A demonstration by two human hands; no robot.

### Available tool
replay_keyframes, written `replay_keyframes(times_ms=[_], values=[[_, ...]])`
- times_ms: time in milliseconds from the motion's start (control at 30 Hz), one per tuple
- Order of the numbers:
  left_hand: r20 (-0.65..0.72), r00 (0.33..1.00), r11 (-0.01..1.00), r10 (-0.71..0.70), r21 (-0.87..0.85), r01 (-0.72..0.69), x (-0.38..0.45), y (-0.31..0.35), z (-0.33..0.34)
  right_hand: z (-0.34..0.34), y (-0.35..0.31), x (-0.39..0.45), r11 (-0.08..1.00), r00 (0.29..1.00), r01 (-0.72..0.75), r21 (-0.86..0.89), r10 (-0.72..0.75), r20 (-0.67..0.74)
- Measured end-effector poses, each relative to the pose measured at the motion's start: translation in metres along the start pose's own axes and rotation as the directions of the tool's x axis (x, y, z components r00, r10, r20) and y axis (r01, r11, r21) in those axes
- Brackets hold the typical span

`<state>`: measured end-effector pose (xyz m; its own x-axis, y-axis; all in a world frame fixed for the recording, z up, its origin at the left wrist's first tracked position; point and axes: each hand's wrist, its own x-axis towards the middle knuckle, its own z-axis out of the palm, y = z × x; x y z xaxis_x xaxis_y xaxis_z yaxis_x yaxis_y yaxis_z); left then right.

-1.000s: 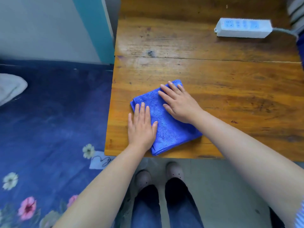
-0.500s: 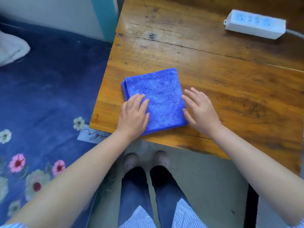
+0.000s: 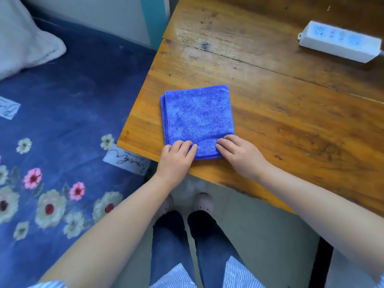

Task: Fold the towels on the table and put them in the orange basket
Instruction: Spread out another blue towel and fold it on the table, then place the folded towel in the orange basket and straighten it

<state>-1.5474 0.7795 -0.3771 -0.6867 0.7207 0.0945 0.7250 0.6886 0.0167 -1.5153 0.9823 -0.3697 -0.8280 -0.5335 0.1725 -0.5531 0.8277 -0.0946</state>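
Note:
A blue towel (image 3: 197, 115), folded into a neat rectangle, lies flat near the left front corner of the wooden table (image 3: 291, 96). My left hand (image 3: 176, 156) grips the towel's near left corner with curled fingers. My right hand (image 3: 239, 154) holds the near right corner the same way. Both thumbs are hidden. The orange basket is not in view.
A white power strip (image 3: 338, 41) lies at the table's far right. To the left of the table is a bed with a dark blue flowered cover (image 3: 62, 104) and a white pillow (image 3: 22, 42). My legs and shoes stand on grey floor below the table edge.
Both hands slid back from the towel's top and side to its near edge, and their fingers curled onto the near corners. The towel now lies square to the table edge.

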Motion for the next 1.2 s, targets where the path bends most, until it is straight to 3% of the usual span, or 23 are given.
replay_keyframes(times_ms=[133, 300, 500, 633, 867, 1033, 1200], values=[[-0.087, 0.996, 0.999, 0.001, 0.046, 0.003, -0.003, 0.003, 0.003, -0.009, 0.003, 0.007, 0.996, 0.999, -0.027, 0.082, 0.028, -0.017], [-0.059, 0.994, 0.995, -0.096, 0.018, 0.098, -0.012, 0.007, 0.001, -0.022, -0.002, 0.001, 0.949, 0.992, -0.125, 0.289, 0.129, 0.007], [-0.157, 0.983, 0.995, -0.099, -0.045, 0.093, -0.037, 0.003, -0.021, -0.043, -0.019, -0.003, 0.927, 0.983, -0.182, 0.327, 0.164, 0.083], [-0.2, 0.972, 0.992, -0.125, -0.06, 0.115, -0.074, -0.014, -0.061, -0.06, -0.053, 0.012, 0.943, 0.991, -0.131, 0.306, 0.127, 0.036], [-0.169, 0.926, 0.937, -0.339, 0.027, 0.348, -0.195, -0.05, -0.147, -0.088, -0.167, 0.071, 0.899, 0.999, 0.003, 0.438, 0.011, -0.03], [-0.176, 0.821, 0.817, -0.543, 0.113, 0.565, -0.322, -0.053, -0.211, -0.104, -0.282, 0.105, 0.833, 0.993, 0.101, 0.545, -0.122, 0.003], [-0.195, 0.646, 0.632, -0.738, 0.138, 0.763, -0.428, -0.048, -0.261, -0.112, -0.391, 0.137, 0.812, 0.949, 0.221, 0.54, -0.307, 0.073]])
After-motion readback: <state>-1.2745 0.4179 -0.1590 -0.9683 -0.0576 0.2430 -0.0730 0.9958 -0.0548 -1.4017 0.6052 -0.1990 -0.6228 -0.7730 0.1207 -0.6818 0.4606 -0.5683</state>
